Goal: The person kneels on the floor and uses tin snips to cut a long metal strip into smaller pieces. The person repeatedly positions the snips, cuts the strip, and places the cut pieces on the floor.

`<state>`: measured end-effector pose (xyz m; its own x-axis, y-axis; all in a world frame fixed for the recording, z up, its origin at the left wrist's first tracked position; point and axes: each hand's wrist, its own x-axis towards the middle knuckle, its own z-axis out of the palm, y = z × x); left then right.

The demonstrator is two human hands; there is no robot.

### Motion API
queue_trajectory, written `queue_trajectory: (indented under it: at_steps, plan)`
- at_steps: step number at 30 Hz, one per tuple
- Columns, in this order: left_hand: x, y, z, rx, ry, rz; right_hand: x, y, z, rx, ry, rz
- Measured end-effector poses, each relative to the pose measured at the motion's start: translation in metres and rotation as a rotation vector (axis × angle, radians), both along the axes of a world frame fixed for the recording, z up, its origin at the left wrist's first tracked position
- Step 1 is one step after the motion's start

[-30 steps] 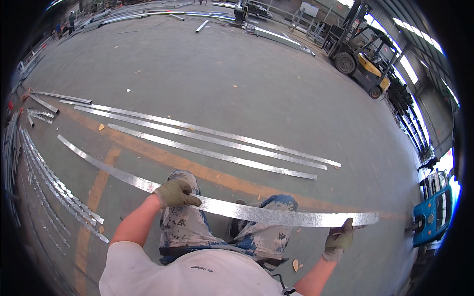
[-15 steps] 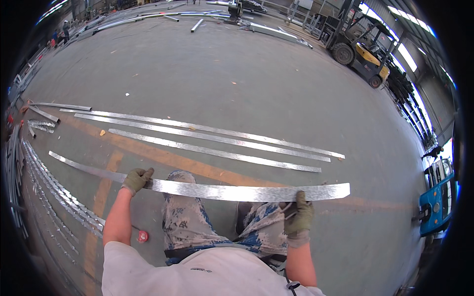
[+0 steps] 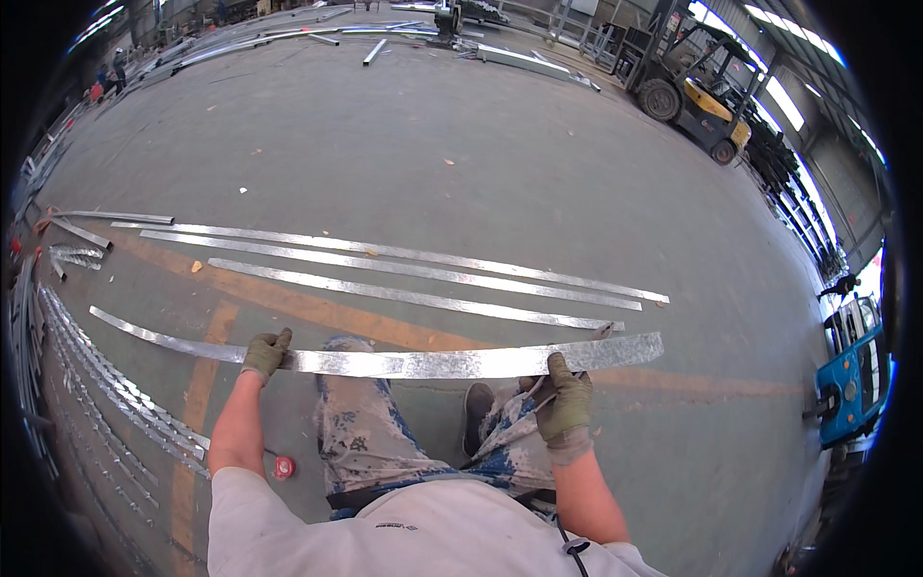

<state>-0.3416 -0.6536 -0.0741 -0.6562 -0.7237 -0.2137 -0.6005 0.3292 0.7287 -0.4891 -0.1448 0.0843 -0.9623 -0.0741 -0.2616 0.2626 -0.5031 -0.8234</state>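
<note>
Floor (image 3: 413, 144) opens wide ahead, from three flat strips (image 3: 413, 294) out to a forklift (image 3: 707, 101) parked well off, ahead and to the right. Blue truck (image 3: 854, 389) at the right rim, well apart from the work. Long bundle (image 3: 125, 389) of metal lengths down my left, so less room to swing on that side.

Held strip (image 3: 452, 363): crosswise above the knees, bowed, bright face up. Left end runs well beyond the hand, near the bundle's top; I cannot tell if it touches floor. Right end juts past the other hand; its upper edge looks close to the nearest flat strip's end, height unclear.

Left hand (image 3: 266, 353), gloved: closed on the strip left of the knees. Right hand (image 3: 564, 396), gloved: thumb over the near edge, gripping toward the right end. Small red object (image 3: 284, 467) beside the left forearm.
</note>
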Motion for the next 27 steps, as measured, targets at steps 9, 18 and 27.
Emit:
queue_trajectory:
  at_steps: [9,18,27]
  plan:
    - [-0.007,0.028,0.013,-0.186,0.308,-0.081,0.004,-0.012,0.014,-0.004,-0.084,-0.034]
    - [-0.053,0.209,0.127,-0.313,0.546,-0.648,-0.001,-0.004,-0.005,-0.035,-0.096,-0.009]
    - [-0.095,0.264,0.145,-0.293,0.252,-0.964,0.000,-0.004,0.000,-0.070,-0.088,0.038]
